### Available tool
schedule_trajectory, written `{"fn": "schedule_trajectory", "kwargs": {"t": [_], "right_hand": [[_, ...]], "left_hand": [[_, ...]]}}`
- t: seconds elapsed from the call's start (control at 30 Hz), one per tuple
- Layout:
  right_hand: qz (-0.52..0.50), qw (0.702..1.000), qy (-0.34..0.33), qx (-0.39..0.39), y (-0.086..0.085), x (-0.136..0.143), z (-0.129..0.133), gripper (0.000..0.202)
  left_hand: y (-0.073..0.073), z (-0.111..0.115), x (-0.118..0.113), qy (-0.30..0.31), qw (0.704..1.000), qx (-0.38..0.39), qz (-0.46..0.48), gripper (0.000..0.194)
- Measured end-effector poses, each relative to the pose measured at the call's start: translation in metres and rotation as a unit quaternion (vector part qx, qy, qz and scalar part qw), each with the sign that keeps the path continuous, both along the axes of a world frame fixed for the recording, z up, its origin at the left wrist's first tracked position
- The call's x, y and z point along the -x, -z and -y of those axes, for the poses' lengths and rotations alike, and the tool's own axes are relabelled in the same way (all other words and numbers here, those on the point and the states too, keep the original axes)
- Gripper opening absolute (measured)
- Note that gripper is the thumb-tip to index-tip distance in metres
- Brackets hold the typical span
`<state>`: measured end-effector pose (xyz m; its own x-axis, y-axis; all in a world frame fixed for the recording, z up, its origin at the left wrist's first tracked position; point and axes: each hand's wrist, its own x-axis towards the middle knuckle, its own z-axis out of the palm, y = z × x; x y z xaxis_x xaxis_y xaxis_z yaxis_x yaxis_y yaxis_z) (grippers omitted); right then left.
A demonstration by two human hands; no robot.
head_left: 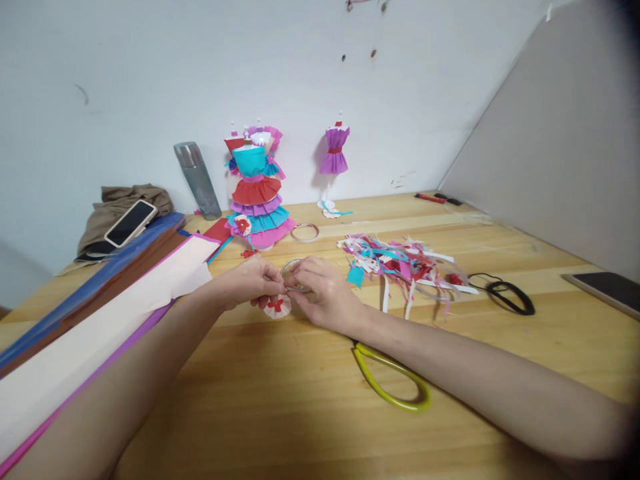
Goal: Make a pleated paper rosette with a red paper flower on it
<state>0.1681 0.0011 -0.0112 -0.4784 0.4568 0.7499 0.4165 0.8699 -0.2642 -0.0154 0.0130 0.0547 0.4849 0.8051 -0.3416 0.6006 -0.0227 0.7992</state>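
My left hand [250,283] pinches the upper left edge of a small round white pleated paper rosette [278,308] with a red flower-like centre. My right hand [323,292] is closed at the rosette's upper right, its fingertips close to those of my left hand; what its fingers grip is too small to make out. Part of a thin ring [287,267] shows just behind my fingers. Yellow-handled scissors [393,377] lie partly under my right forearm. Behind my hands stand small dress forms in tiered paper dresses [257,193].
A heap of paper scraps [395,263] lies right of my hands, beside a black cord loop [510,297]. Long paper sheets [110,320], a phone [131,223] and a bottle [197,180] are left. A purple-dressed form [334,153] and tape roll [305,232] stand behind.
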Motion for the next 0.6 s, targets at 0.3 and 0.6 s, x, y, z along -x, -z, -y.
{"fn": "schedule_trajectory", "kwargs": {"t": [0.3, 0.6], "right_hand": [[0.012, 0.999, 0.013, -0.039, 0.002, 0.000, -0.002, 0.013], [-0.079, 0.957, 0.040, 0.278, -0.008, 0.004, 0.000, 0.009]], "left_hand": [[0.004, 0.000, -0.003, -0.001, 1.000, 0.012, 0.006, 0.015], [-0.012, -0.003, 0.013, -0.014, 0.992, -0.055, -0.114, 0.019]]}}
